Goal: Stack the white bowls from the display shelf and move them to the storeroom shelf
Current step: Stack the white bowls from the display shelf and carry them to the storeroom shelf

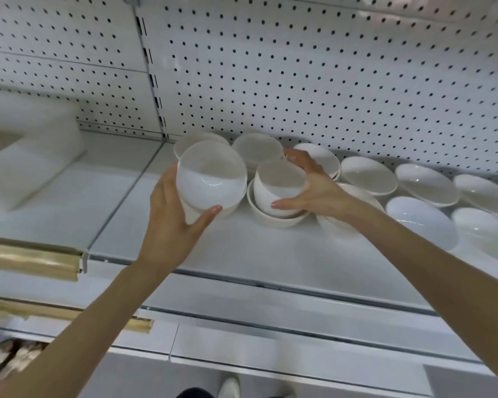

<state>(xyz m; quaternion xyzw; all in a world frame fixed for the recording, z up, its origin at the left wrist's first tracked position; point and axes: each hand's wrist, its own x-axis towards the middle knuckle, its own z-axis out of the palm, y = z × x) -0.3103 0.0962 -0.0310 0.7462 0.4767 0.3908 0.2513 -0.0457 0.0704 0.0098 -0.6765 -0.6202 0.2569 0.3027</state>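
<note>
My left hand [171, 225] grips a small stack of white bowls [210, 179], tilted toward me just above the display shelf [242, 254]. My right hand [314, 188] grips another white bowl [276, 188] that sits inside a wider white bowl [273, 219] on the shelf. Two more bowls [256, 147] stand behind them against the pegboard. A further bowl [337, 225] is partly hidden under my right wrist.
Several shallow white dishes [368, 175] lie in rows along the shelf to the right. A white pegboard wall [299, 67] backs the shelf. A white foam block [26, 156] sits at left, and gold-coloured rolls [32, 261] lie on lower shelves at left.
</note>
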